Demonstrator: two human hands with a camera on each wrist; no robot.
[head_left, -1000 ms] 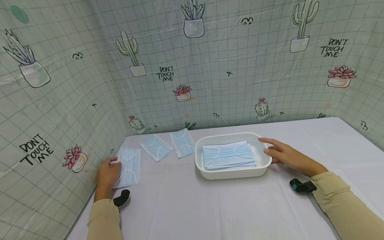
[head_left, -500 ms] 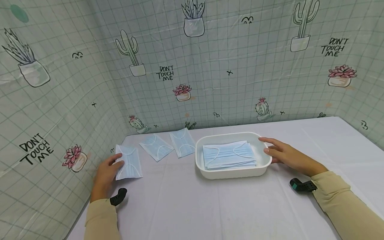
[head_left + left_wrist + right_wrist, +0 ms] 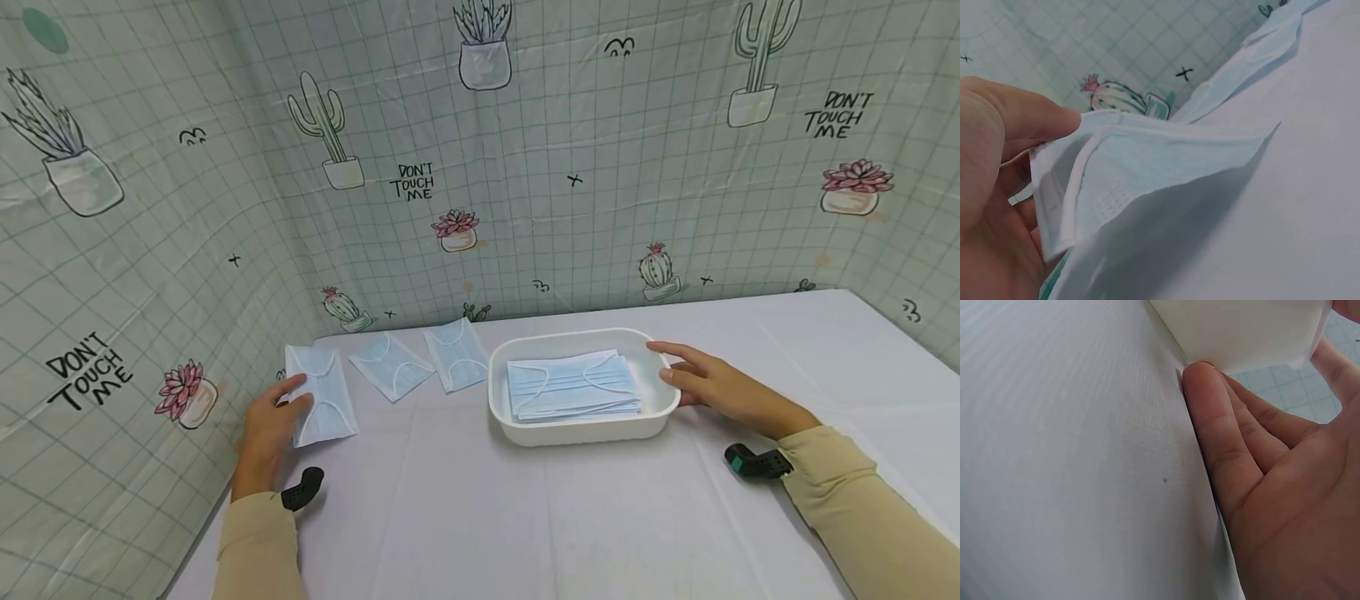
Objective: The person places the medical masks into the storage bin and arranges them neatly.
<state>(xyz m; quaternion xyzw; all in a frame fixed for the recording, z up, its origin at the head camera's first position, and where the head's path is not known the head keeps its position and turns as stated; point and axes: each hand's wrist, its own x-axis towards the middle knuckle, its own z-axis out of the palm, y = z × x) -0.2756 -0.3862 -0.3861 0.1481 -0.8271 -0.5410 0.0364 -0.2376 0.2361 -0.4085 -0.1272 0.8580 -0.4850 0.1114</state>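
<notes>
My left hand (image 3: pixel 267 429) pinches a light-blue face mask (image 3: pixel 324 404) along its left edge, at the left side of the table. In the left wrist view that mask (image 3: pixel 1172 150) bends, its near part lifted off the white cloth. A white tray (image 3: pixel 577 433) right of centre contains a stack of face masks (image 3: pixel 570 387) with their ear loops on top. My right hand (image 3: pixel 727 396) touches the tray's right end, thumb and forefinger at the rim. The right wrist view shows fingers (image 3: pixel 1210 406) resting on the table against the tray's outer wall (image 3: pixel 1247 331).
Two more face masks, one tilted (image 3: pixel 392 367) and one closer to the tray (image 3: pixel 456 357), lie near the back edge. A printed cloth (image 3: pixel 525 208) hangs behind and on the left. White cloth covers the table (image 3: pixel 480 517).
The mask in my left hand has come up off the table and turned slightly, its lower end shifting away from me. My right hand and the tray stay in place.
</notes>
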